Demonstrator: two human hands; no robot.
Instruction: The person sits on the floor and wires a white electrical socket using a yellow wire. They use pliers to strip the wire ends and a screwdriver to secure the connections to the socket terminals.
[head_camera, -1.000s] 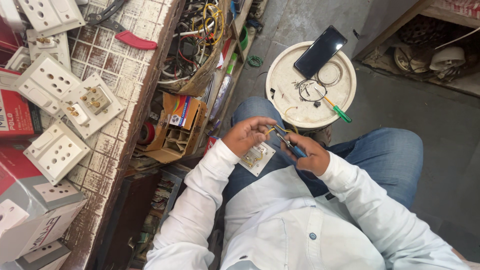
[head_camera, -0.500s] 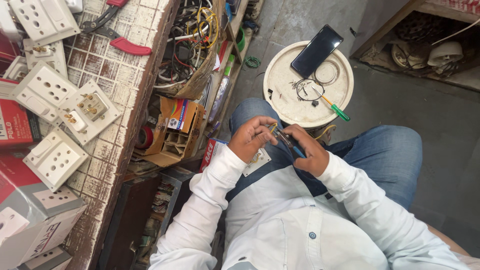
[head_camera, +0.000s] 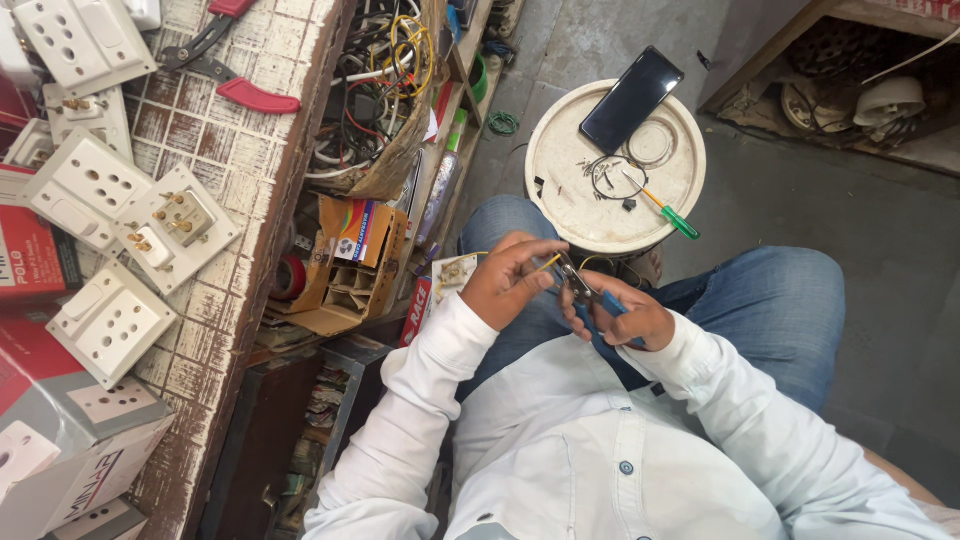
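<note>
**Inspector A:** Grip status?

**Inspector B:** The right hand (head_camera: 625, 315) is clenched around blue-handled pliers (head_camera: 590, 295), whose tip meets a yellow wire (head_camera: 548, 262). The left hand (head_camera: 510, 280) pinches that wire and steadies a small switch plate (head_camera: 455, 272) on the lap, just left of the grip. Both hands are over the person's knees.

**Inspector A:** Surface beyond the grip?

**Inspector B:** Directly past the hands stands a white bucket lid (head_camera: 560, 190), scuffed and dusty. On it lie a dark phone (head_camera: 632, 98), a green-handled screwdriver (head_camera: 665, 212) and loops of thin wire (head_camera: 610, 178).

**Inspector A:** And the room?

**Inspector B:** Grey concrete floor (head_camera: 880, 240) to the right of the grip. Well left, a worn tiled counter (head_camera: 235, 200) with chipped paint carries white socket plates (head_camera: 85, 185) and red-handled cutters (head_camera: 235, 60). Between counter and hands, a shelf holds a box of tangled wires (head_camera: 375, 90) and a cardboard tray (head_camera: 350, 270).
</note>
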